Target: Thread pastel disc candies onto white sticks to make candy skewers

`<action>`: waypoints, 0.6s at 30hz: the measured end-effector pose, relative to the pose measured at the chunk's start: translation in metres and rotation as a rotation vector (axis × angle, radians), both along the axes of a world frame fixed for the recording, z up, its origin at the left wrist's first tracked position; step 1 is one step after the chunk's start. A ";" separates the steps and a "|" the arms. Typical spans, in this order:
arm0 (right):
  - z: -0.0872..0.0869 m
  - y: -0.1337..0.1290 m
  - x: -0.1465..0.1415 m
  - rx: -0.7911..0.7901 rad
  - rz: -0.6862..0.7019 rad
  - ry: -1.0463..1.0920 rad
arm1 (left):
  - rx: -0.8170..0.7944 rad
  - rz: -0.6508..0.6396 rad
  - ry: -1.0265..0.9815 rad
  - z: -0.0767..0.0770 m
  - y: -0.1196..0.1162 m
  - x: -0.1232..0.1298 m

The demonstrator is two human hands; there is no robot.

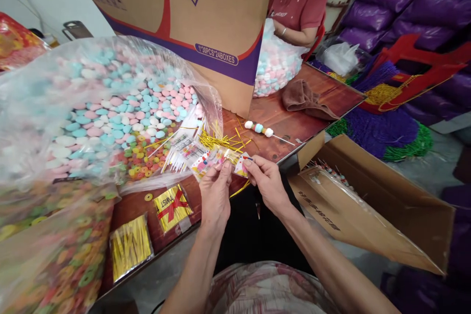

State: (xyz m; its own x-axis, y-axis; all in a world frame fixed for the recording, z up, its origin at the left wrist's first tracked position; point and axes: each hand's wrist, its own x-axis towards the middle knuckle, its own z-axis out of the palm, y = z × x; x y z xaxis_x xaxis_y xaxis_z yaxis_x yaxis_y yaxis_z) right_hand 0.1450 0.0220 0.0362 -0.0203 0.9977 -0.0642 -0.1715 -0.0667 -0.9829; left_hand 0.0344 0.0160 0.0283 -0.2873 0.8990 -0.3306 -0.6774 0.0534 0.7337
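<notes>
My left hand (217, 189) is closed in a pinch on a small printed plastic wrapper (206, 161) at the table's front edge. Close to its right, my right hand (265, 179) pinches a printed piece of wrapper (241, 164). Just beyond the hands lie loose gold twist ties (217, 140) and white sticks (180, 154). A stick with several candies (258, 128) threaded on it rests on the table behind my right hand. Pink, blue and white candies (117, 117) and ring candies (142, 159) fill the open clear bag at the left.
A large carton (221, 24) stands at the back. Twist-tie packs (131, 245) and a bag of rings (73, 255) lie front left. An open box (375, 206) is at the right. Across the table sits a person (305, 14) beside another candy bag (275, 66) and a brown cloth (305, 98).
</notes>
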 end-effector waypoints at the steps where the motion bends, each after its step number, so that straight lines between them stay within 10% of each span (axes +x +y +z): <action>1: -0.001 -0.001 -0.003 0.001 -0.015 -0.001 | 0.018 0.017 0.021 -0.001 0.000 0.002; 10: -0.007 0.002 -0.008 -0.020 -0.025 -0.024 | -0.017 0.042 -0.032 0.005 -0.001 -0.004; 18: -0.011 0.026 0.029 0.188 -0.098 -0.454 | -0.038 0.194 -0.005 0.006 0.007 -0.019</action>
State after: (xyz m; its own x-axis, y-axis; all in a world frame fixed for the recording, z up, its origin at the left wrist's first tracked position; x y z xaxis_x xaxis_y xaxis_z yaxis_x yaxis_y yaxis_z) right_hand 0.1740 0.0484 0.0255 0.0623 0.9887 0.1364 0.2802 0.1138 -0.9532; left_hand 0.0152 0.0233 0.0341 -0.4525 0.8138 -0.3647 -0.6811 -0.0514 0.7303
